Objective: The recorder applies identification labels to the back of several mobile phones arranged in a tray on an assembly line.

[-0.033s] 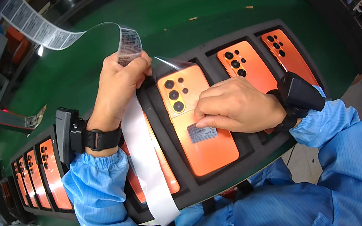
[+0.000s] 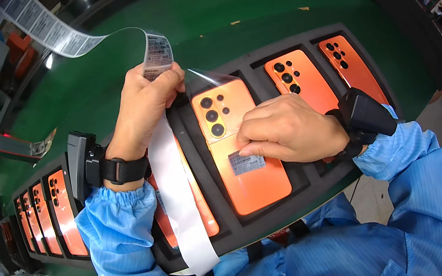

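- The left hand (image 2: 146, 108) is raised over the black foam tray (image 2: 298, 207), its fingers pinching a long strip of printed labels (image 2: 61, 39) near the strip's free end. The strip arcs up and away to the upper left, so the next label stays within reach.
- From the same hand a bare white backing tape (image 2: 180, 204) hangs down across the tray and over its near edge, covering part of one phone.
- The right hand (image 2: 289, 129) lies on the back of the middle orange phone (image 2: 237, 147), fingers pressed together and curled, the tips touching the upper edge of a small grey label (image 2: 247, 163) stuck on the phone. It looks like it presses the label flat, though the fingertips hide the contact.
- This phone sits face down in its own slot, camera lenses to the far side. A clear film (image 2: 199, 76) lifts up at its top corner, near the left thumb.
- More orange phones (image 2: 295, 74) lie in neighbouring slots, each held apart by the foam.
- The tray rests on a green table (image 2: 245, 9).
- Both wrists carry black strapped devices (image 2: 363, 113) over blue sleeves.
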Demonstrator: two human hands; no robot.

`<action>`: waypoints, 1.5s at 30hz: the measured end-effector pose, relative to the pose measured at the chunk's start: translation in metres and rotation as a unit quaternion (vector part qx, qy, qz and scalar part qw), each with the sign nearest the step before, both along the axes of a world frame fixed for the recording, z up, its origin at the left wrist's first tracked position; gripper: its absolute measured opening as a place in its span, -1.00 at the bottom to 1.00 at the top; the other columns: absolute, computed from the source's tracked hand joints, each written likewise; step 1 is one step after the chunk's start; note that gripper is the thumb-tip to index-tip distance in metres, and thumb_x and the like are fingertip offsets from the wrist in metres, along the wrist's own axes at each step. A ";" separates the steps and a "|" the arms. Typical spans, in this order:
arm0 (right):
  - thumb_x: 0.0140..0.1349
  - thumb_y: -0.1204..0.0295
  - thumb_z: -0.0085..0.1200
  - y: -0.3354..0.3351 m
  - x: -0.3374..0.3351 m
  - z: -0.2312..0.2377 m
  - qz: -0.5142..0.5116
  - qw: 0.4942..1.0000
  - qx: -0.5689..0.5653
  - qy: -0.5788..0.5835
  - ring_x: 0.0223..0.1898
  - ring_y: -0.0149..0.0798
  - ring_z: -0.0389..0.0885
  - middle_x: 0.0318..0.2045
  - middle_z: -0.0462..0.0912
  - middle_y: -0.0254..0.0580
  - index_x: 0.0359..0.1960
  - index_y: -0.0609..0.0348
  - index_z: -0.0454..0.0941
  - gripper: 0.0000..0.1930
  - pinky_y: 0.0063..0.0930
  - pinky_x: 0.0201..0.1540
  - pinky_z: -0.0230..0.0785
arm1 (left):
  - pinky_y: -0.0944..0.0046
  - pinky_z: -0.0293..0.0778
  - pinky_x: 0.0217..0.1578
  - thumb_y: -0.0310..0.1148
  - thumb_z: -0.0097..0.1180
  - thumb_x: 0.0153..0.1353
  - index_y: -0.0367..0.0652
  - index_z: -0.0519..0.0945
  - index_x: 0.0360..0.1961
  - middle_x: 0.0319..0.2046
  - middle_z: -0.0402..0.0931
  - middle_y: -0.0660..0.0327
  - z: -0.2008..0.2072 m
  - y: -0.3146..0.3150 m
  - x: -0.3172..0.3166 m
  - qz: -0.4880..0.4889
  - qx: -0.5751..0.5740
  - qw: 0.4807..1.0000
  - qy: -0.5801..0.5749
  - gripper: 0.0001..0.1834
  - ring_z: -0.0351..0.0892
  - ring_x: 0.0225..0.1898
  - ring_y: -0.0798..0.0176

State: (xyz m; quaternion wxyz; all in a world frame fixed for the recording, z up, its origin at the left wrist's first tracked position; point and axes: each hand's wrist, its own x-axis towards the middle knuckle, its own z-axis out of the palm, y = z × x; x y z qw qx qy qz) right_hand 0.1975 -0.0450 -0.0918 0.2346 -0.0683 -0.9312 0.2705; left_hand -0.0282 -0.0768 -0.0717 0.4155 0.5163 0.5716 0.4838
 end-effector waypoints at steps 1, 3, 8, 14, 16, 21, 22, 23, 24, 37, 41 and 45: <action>0.07 0.38 0.04 0.000 0.000 -0.001 0.000 1.000 0.006 -0.002 -0.50 -0.10 0.51 -0.58 0.48 -0.21 -0.52 0.14 0.43 -0.87 -0.27 -0.47 0.30 | 0.52 0.18 -0.58 -0.36 -0.02 0.11 -0.20 0.47 -0.49 -0.59 0.40 0.31 -0.001 0.001 0.000 -0.001 0.000 1.000 -0.001 -0.86 0.25 -0.62 0.54; 0.07 0.38 0.04 -0.001 0.000 0.000 -0.001 1.000 0.008 -0.005 -0.49 -0.10 0.51 -0.58 0.48 -0.21 -0.52 0.14 0.42 -0.87 -0.27 -0.46 0.31 | 0.52 0.18 -0.58 -0.36 -0.01 0.11 -0.21 0.47 -0.48 -0.59 0.40 0.31 -0.002 0.001 0.000 0.001 0.000 1.000 -0.007 -0.86 0.25 -0.62 0.54; 0.08 0.37 0.05 0.000 0.000 -0.001 0.005 1.000 0.005 -0.013 -0.48 -0.09 0.51 -0.58 0.48 -0.20 -0.52 0.14 0.42 -0.86 -0.26 -0.44 0.31 | 0.52 0.17 -0.58 -0.36 -0.02 0.11 -0.20 0.47 -0.48 -0.59 0.39 0.32 0.000 -0.001 0.002 0.004 0.003 1.000 -0.008 -0.86 0.24 -0.62 0.54; 0.09 0.36 0.05 -0.001 0.000 0.001 0.000 1.000 0.003 -0.025 -0.48 -0.08 0.50 -0.57 0.48 -0.20 -0.52 0.14 0.42 -0.85 -0.25 -0.43 0.31 | 0.52 0.16 -0.58 -0.35 -0.03 0.12 -0.19 0.47 -0.49 -0.60 0.38 0.33 -0.001 -0.001 0.002 0.005 0.004 1.000 0.005 -0.86 0.23 -0.62 0.55; 0.09 0.35 0.05 -0.001 0.000 0.001 -0.001 1.000 0.005 -0.022 -0.48 -0.09 0.50 -0.57 0.48 -0.20 -0.52 0.13 0.43 -0.85 -0.25 -0.43 0.30 | 0.52 0.15 -0.58 -0.35 -0.03 0.12 -0.18 0.47 -0.50 -0.60 0.38 0.33 -0.001 0.000 0.002 0.005 0.004 1.000 0.008 -0.86 0.22 -0.62 0.55; 0.07 0.36 0.05 -0.001 0.000 0.002 -0.001 1.000 0.006 -0.029 -0.48 -0.10 0.50 -0.57 0.48 -0.21 -0.51 0.13 0.43 -0.86 -0.26 -0.43 0.31 | 0.50 0.19 -0.59 -0.36 0.04 0.12 -0.23 0.51 -0.53 -0.63 0.42 0.33 -0.001 0.000 0.000 0.013 0.004 1.000 -0.013 -0.83 0.27 -0.62 0.53; 0.07 0.37 0.06 -0.001 0.000 0.002 -0.003 1.000 0.005 -0.028 -0.48 -0.10 0.50 -0.57 0.48 -0.21 -0.51 0.13 0.43 -0.87 -0.27 -0.43 0.32 | 0.50 0.19 -0.59 -0.36 0.04 0.12 -0.23 0.51 -0.53 -0.63 0.42 0.33 -0.001 0.000 0.000 0.013 0.004 1.000 -0.013 -0.83 0.27 -0.62 0.53; 0.07 0.37 0.06 -0.001 0.000 0.002 -0.003 1.000 0.006 -0.028 -0.48 -0.10 0.50 -0.57 0.48 -0.21 -0.51 0.13 0.43 -0.87 -0.27 -0.43 0.32 | 0.50 0.19 -0.59 -0.36 0.04 0.12 -0.23 0.51 -0.54 -0.63 0.41 0.33 -0.001 0.000 0.001 0.015 0.003 1.000 -0.012 -0.82 0.26 -0.62 0.53; 0.06 0.37 0.07 -0.001 0.000 0.001 -0.005 1.000 0.011 -0.025 -0.48 -0.10 0.50 -0.57 0.48 -0.21 -0.51 0.13 0.43 -0.87 -0.27 -0.43 0.32 | 0.50 0.19 -0.59 -0.35 0.04 0.13 -0.23 0.51 -0.55 -0.63 0.41 0.33 -0.001 0.000 0.001 0.018 0.003 1.000 -0.011 -0.81 0.26 -0.62 0.53; -0.06 0.26 0.16 -0.005 -0.003 0.012 -0.060 0.966 0.241 -0.063 -0.35 -0.26 0.49 -0.53 0.44 -0.30 -0.52 0.11 0.42 -0.77 -0.40 -0.39 0.29 | 0.51 0.17 -0.62 -0.37 0.04 0.12 -0.24 0.51 -0.52 -0.64 0.41 0.32 -0.004 0.003 0.003 0.014 0.018 0.999 -0.037 -0.84 0.25 -0.65 0.54; -0.06 0.17 0.13 -0.007 -0.019 0.010 -0.094 0.937 0.330 -0.059 -0.29 -0.32 0.36 -0.48 0.37 -0.36 -0.47 0.07 0.41 -0.72 -0.43 -0.31 0.15 | 0.51 0.19 -0.59 -0.36 0.00 0.11 -0.21 0.48 -0.49 -0.61 0.41 0.30 -0.006 0.000 -0.001 0.024 0.010 1.000 -0.016 -0.85 0.26 -0.64 0.52; -0.07 0.15 0.11 -0.005 -0.018 0.006 -0.113 0.923 0.364 -0.055 -0.30 -0.32 0.31 -0.43 0.34 -0.37 -0.45 0.04 0.41 -0.72 -0.40 -0.31 0.12 | 0.51 0.20 -0.59 -0.38 -0.01 0.09 -0.22 0.49 -0.50 -0.62 0.41 0.30 -0.004 0.003 0.003 0.025 0.014 0.999 -0.026 -0.86 0.26 -0.65 0.51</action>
